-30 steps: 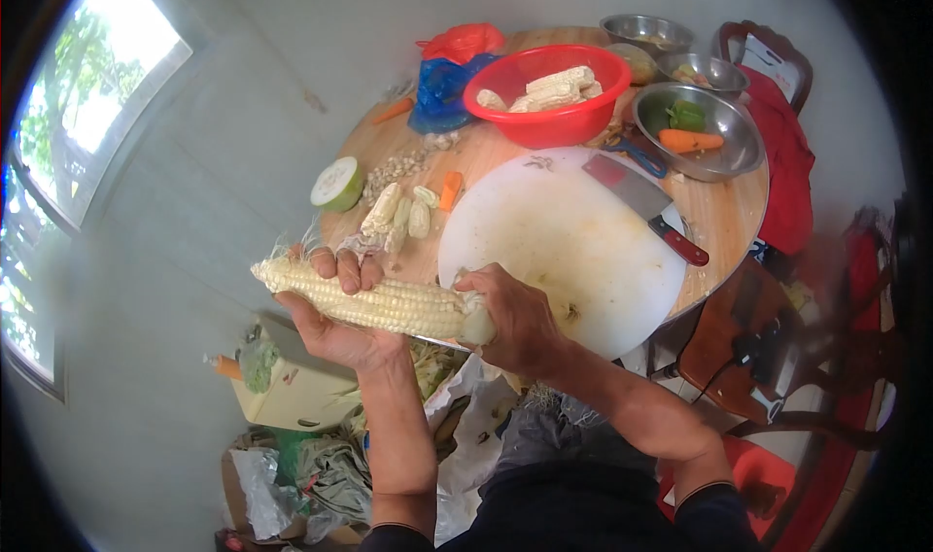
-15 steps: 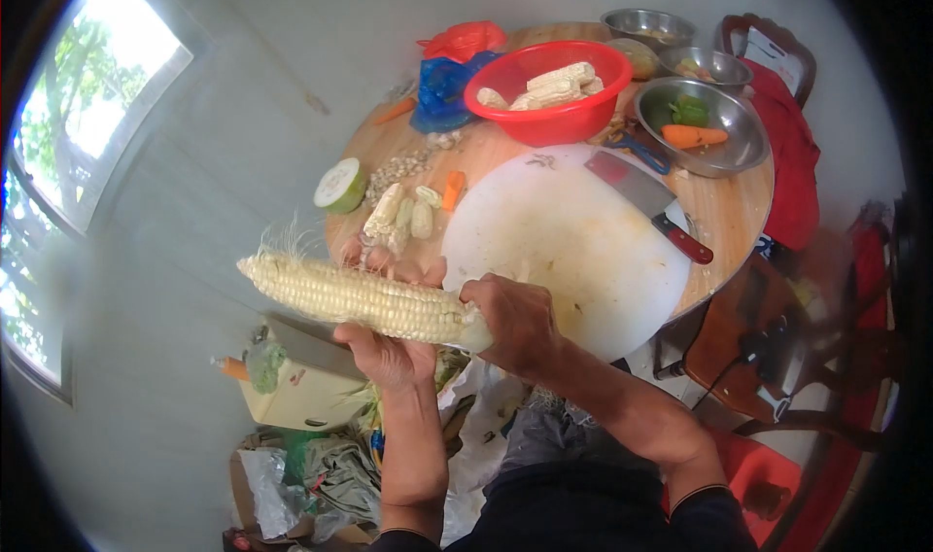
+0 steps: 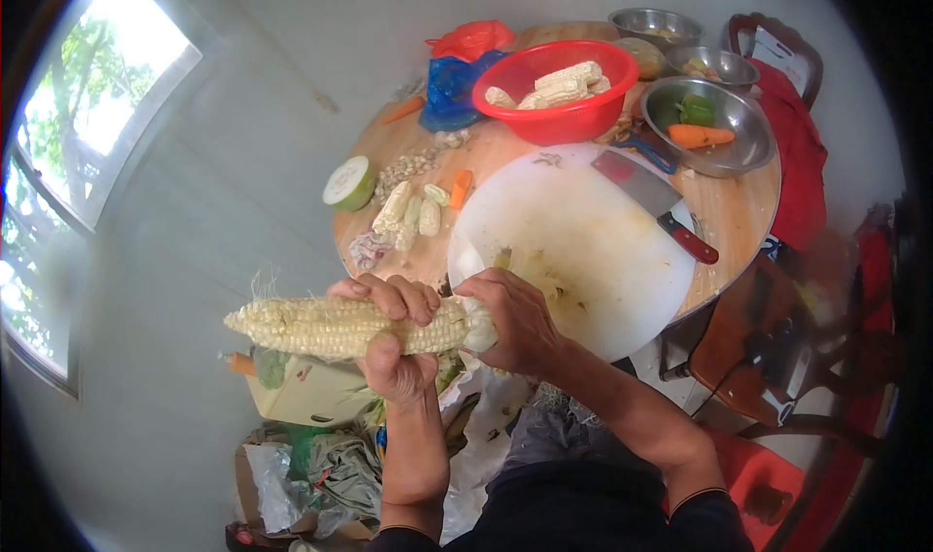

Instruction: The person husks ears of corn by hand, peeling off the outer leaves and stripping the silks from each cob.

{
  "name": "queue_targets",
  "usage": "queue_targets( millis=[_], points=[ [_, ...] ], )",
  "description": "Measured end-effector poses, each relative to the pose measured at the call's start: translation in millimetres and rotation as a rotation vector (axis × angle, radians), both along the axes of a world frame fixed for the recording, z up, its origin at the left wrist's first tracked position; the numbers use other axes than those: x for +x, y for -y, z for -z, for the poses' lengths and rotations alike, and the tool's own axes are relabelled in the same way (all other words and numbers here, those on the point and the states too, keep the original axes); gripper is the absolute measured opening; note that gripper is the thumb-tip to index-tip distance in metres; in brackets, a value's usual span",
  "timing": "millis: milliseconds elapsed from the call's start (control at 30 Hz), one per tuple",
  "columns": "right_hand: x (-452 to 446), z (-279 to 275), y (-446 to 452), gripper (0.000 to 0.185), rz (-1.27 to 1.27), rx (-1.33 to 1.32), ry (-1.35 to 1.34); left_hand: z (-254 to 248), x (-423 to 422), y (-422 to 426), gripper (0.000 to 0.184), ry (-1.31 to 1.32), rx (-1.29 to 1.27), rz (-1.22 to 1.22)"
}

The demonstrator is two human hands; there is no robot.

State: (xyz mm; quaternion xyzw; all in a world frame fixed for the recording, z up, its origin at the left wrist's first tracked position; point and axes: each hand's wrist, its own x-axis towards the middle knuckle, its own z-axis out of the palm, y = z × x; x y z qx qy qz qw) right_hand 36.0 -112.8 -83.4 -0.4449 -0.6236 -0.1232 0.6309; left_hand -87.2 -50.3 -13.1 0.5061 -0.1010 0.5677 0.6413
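A pale ear of corn [image 3: 301,328] lies sideways across both hands, in front of the round table, with loose silk at its tip on the left. My left hand [image 3: 394,343] is wrapped round its middle, fingers over the top and thumb in front. My right hand [image 3: 515,324] grips the stalk end on the right, where a bit of pale husk shows. Beyond the right hand is a round white cutting board [image 3: 573,241] with small scraps on it. A cleaver [image 3: 641,188] with a dark red handle rests along the board's right side.
A red basin [image 3: 554,115] of corn ears stands at the back. Right of it, a steel bowl [image 3: 671,154] holds a carrot and green pepper. Corn pieces [image 3: 408,212], a cut green gourd [image 3: 350,183] and carrot lie at left. Below is a cream bin [image 3: 311,387].
My left hand has closed its fingers over the corn, which lay on the open palm before. The ear has become more level, its tip lower. New scraps show on the board.
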Motion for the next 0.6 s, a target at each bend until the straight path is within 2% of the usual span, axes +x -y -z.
queue_targets(
  millis=[67,200,267,300,367,400,467,600],
  points=[
    [-0.9,7.8,-2.7,0.069,0.000,-0.038,0.000,2.2,0.9,-1.7,0.056,0.009,-0.039,-0.004],
    [8.7,-28.8,20.5,0.077,-0.044,-0.164,-0.002,3.3,1.5,-14.7,0.049,-0.046,-0.102,-0.065],
    [17.1,-34.5,30.9,0.064,0.002,-0.146,0.044,5.2,-0.3,-24.3,0.049,-0.062,-0.092,-0.089],
    [21.1,-36.9,34.5,0.064,0.001,-0.149,0.047,6.6,-0.4,-26.6,0.049,-0.081,-0.083,-0.110],
    [27.3,-42.0,38.8,0.037,0.178,-0.123,0.119,9.1,1.2,-26.5,0.050,-0.103,-0.053,-0.112],
    [27.5,-46.0,40.2,0.037,0.177,-0.125,0.120,10.3,2.3,-26.1,0.051,-0.128,-0.019,-0.113],
    [26.4,-52.2,40.5,0.021,0.092,-0.232,0.092,9.4,6.8,-20.2,0.052,-0.117,-0.057,-0.130],
    [28.1,-49.2,28.7,0.017,-0.014,-0.320,0.074,11.2,5.2,-18.3,0.054,-0.161,-0.058,-0.178]
  ],
)
